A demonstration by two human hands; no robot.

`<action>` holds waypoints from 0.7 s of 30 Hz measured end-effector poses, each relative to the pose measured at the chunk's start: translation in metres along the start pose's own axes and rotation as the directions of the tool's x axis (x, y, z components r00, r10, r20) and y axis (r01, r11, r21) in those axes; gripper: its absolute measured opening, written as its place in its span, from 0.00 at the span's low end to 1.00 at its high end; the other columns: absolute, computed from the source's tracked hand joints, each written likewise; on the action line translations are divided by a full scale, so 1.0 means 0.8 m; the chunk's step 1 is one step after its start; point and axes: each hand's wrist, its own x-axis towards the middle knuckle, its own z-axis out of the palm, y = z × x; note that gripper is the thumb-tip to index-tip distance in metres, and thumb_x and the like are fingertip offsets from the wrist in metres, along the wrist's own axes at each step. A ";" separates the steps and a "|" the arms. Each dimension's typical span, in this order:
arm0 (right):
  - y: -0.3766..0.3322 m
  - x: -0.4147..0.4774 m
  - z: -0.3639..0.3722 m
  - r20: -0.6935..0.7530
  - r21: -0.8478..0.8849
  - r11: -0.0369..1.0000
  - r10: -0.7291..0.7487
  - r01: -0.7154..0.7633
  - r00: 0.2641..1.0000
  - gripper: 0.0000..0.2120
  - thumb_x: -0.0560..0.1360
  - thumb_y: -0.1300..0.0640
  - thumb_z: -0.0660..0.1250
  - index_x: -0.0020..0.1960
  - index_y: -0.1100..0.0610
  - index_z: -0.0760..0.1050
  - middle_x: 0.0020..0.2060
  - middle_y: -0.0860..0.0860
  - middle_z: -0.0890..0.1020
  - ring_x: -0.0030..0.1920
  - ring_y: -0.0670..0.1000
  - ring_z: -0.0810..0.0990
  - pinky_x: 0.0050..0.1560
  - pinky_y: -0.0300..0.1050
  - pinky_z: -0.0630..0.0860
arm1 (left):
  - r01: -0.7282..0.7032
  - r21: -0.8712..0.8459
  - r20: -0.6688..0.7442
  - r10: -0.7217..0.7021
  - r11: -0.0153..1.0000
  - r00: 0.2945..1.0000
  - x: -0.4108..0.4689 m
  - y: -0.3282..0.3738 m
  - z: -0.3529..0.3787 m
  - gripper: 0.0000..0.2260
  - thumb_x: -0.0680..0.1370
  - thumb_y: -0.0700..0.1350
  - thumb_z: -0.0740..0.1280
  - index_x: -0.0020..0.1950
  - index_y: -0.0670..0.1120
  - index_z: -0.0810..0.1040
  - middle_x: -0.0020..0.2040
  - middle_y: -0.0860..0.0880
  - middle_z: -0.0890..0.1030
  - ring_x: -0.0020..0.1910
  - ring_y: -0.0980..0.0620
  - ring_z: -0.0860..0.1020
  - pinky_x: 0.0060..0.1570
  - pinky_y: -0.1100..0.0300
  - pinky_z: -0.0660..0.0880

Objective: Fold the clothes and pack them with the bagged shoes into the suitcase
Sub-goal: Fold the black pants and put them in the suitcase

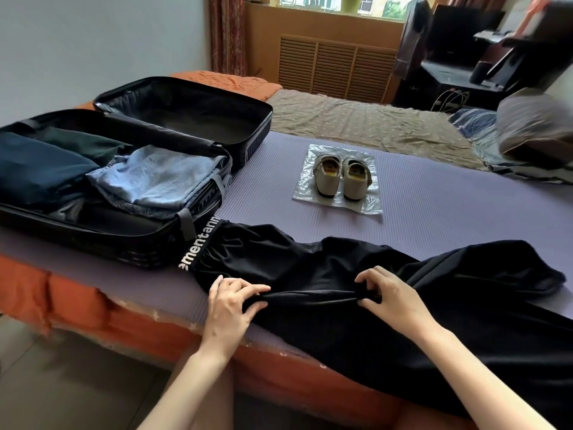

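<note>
- Fingers [248,288] of the left hand [231,305] and of the right hand [395,302] are curled, each pinching a fold of the black trousers [325,268] on the bed [434,212].
- Beyond the fingers, the shoes [327,181] stand on a flat plastic bag [367,203].
- Left of them lies the open suitcase [93,235], folded clothes [155,178] inside.

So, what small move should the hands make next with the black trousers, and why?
Probably lift the pinched fabric and fold it over, halving the black trousers. The left hand and right hand both pinch their near edge, and they lie full length on the purple mat, unfolded.
</note>
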 end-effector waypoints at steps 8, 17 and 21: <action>0.002 -0.044 -0.001 -0.174 -0.218 0.970 -0.144 0.104 0.974 0.13 0.61 0.59 0.75 0.39 0.50 0.73 0.34 0.40 0.74 0.37 0.45 0.74 0.37 0.33 0.67 | 0.049 -0.041 0.021 -0.048 0.998 0.999 0.000 0.004 -0.015 0.13 0.64 0.41 0.78 0.40 0.57 0.81 0.40 0.60 0.77 0.47 0.63 0.70 0.65 0.43 0.63; 0.004 -0.106 0.043 -0.202 -0.292 0.928 -0.297 0.232 0.933 0.02 0.69 0.51 0.67 0.40 0.48 0.77 0.37 0.42 0.75 0.37 0.45 0.74 0.39 0.38 0.69 | -0.001 0.128 0.100 -0.012 0.992 0.995 -0.005 0.004 -0.014 0.13 0.63 0.40 0.78 0.39 0.56 0.81 0.40 0.59 0.75 0.50 0.54 0.72 0.70 0.56 0.48; 0.002 -0.116 0.035 -0.331 -0.256 0.934 -0.327 0.250 0.885 0.07 0.76 0.53 0.62 0.43 0.50 0.79 0.37 0.43 0.76 0.37 0.46 0.75 0.42 0.38 0.70 | -0.054 0.102 0.104 0.043 0.993 0.994 -0.007 0.004 -0.020 0.15 0.61 0.40 0.79 0.37 0.57 0.78 0.37 0.61 0.74 0.48 0.60 0.67 0.67 0.66 0.46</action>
